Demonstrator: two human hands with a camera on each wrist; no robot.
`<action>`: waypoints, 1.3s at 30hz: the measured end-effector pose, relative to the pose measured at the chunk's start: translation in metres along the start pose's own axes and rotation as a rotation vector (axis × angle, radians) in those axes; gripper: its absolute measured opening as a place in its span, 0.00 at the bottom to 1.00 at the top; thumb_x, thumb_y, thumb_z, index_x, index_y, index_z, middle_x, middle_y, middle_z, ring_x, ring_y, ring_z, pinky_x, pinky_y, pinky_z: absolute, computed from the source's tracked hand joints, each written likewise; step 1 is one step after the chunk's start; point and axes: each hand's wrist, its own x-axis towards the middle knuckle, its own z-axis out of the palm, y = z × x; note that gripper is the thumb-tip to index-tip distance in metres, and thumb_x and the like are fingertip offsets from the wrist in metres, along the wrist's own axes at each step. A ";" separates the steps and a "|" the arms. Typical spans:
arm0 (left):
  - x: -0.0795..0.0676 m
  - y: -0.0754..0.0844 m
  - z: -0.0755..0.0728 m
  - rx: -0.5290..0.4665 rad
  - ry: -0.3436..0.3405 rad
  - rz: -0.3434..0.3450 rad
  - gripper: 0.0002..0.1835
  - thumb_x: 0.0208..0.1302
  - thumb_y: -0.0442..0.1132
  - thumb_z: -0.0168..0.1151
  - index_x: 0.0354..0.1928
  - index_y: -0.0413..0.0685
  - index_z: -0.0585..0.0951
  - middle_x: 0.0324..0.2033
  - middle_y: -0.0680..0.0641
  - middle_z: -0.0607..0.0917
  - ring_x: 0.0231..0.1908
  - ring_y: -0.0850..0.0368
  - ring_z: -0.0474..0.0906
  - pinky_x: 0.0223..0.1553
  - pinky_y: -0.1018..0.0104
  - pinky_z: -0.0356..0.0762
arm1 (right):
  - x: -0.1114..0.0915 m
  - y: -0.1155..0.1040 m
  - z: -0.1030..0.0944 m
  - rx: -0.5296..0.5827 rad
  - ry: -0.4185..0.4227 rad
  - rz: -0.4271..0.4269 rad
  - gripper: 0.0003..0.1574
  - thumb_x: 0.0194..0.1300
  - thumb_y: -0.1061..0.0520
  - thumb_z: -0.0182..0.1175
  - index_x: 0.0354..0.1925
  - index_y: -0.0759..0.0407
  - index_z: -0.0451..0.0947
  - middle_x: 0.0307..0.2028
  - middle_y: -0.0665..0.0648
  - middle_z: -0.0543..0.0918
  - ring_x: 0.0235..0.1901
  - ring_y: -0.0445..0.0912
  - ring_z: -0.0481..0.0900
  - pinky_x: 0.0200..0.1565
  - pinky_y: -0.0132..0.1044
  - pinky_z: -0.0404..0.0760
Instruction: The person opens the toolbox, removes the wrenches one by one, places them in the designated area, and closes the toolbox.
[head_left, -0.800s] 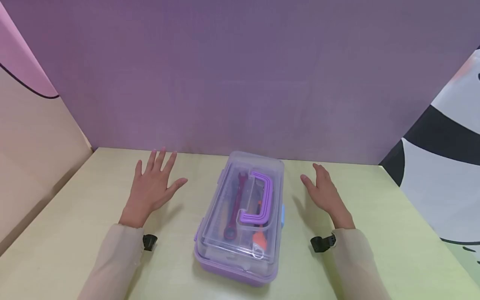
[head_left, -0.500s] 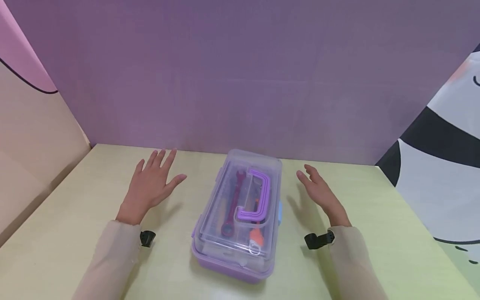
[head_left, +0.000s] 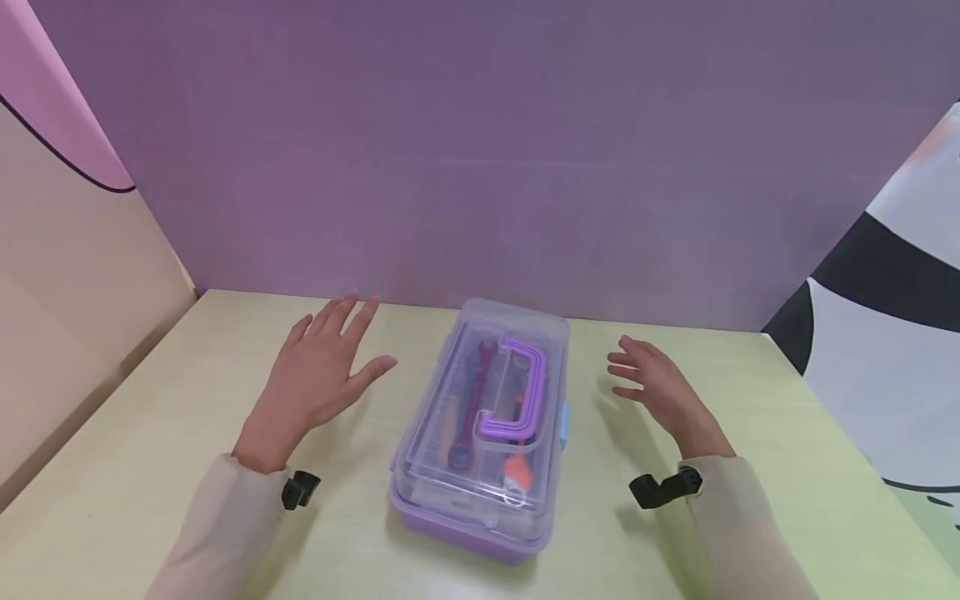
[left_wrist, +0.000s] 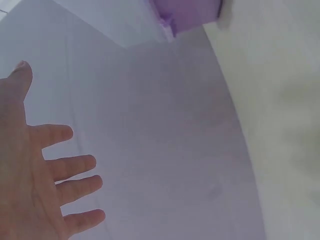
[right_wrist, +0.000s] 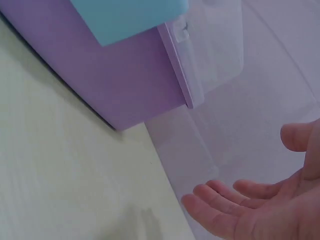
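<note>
A purple toolbox (head_left: pixel 472 533) with a clear lid lies lengthwise on the table, its lid down. Through the lid show a dark red wrench (head_left: pixel 474 408) and an orange-ended tool (head_left: pixel 517 473). The purple handle (head_left: pixel 534 392) lies folded flat on top. To the left of the box, my left hand (head_left: pixel 318 375) is held over the table with fingers spread, touching nothing. My right hand (head_left: pixel 663 383) hovers to the right of the box, fingers loosely bent and holding nothing. A blue latch (right_wrist: pixel 132 20) shows on the box's side in the right wrist view.
The pale wooden table (head_left: pixel 637 542) runs back to a purple panel (head_left: pixel 480 167). A beige wall (head_left: pixel 75 292) stands at the left, and a panel with a black-and-white print (head_left: pixel 885 375) at the right. Black straps with small cameras (head_left: pixel 654 490) sit on both wrists.
The right hand has turned, so its fingers now show apart and point toward the box. The left hand has shifted slightly to the right. The toolbox stays in place with its lid down.
</note>
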 end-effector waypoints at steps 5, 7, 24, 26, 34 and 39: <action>-0.004 0.013 -0.009 0.011 0.050 0.071 0.39 0.66 0.61 0.52 0.72 0.47 0.58 0.69 0.37 0.62 0.68 0.40 0.59 0.66 0.40 0.61 | -0.004 0.004 -0.005 0.071 -0.048 0.034 0.46 0.75 0.39 0.36 0.72 0.70 0.37 0.70 0.73 0.53 0.67 0.59 0.62 0.62 0.42 0.76; -0.005 0.018 -0.012 0.009 0.061 0.096 0.40 0.65 0.61 0.54 0.72 0.47 0.59 0.69 0.38 0.63 0.68 0.41 0.60 0.66 0.41 0.61 | -0.004 0.007 -0.007 0.105 -0.065 0.050 0.46 0.75 0.38 0.37 0.72 0.70 0.38 0.69 0.72 0.56 0.63 0.53 0.69 0.58 0.38 0.79; -0.015 0.050 -0.020 -0.037 0.123 0.283 0.40 0.66 0.67 0.47 0.70 0.46 0.63 0.67 0.39 0.67 0.66 0.43 0.63 0.64 0.45 0.68 | -0.015 0.026 0.012 0.288 -0.186 0.113 0.37 0.76 0.45 0.40 0.67 0.71 0.47 0.50 0.53 0.77 0.50 0.45 0.79 0.55 0.41 0.81; -0.018 0.056 -0.023 -0.060 0.122 0.302 0.40 0.64 0.65 0.51 0.69 0.45 0.63 0.67 0.39 0.66 0.66 0.43 0.63 0.64 0.44 0.68 | -0.017 0.028 0.014 0.304 -0.204 0.116 0.35 0.76 0.46 0.40 0.67 0.71 0.48 0.49 0.52 0.78 0.49 0.45 0.80 0.55 0.41 0.82; -0.026 0.075 -0.026 -0.021 0.164 0.384 0.42 0.62 0.68 0.51 0.68 0.45 0.66 0.66 0.40 0.68 0.65 0.43 0.65 0.63 0.48 0.70 | -0.028 0.031 0.021 0.348 -0.259 0.126 0.30 0.76 0.46 0.41 0.62 0.68 0.55 0.46 0.51 0.79 0.47 0.45 0.81 0.54 0.40 0.82; -0.031 0.092 -0.023 -0.001 0.164 0.429 0.42 0.59 0.68 0.55 0.68 0.48 0.66 0.66 0.41 0.69 0.65 0.44 0.67 0.64 0.50 0.70 | -0.032 0.030 0.024 0.344 -0.290 0.113 0.24 0.76 0.45 0.41 0.57 0.64 0.61 0.45 0.51 0.79 0.46 0.45 0.81 0.54 0.40 0.82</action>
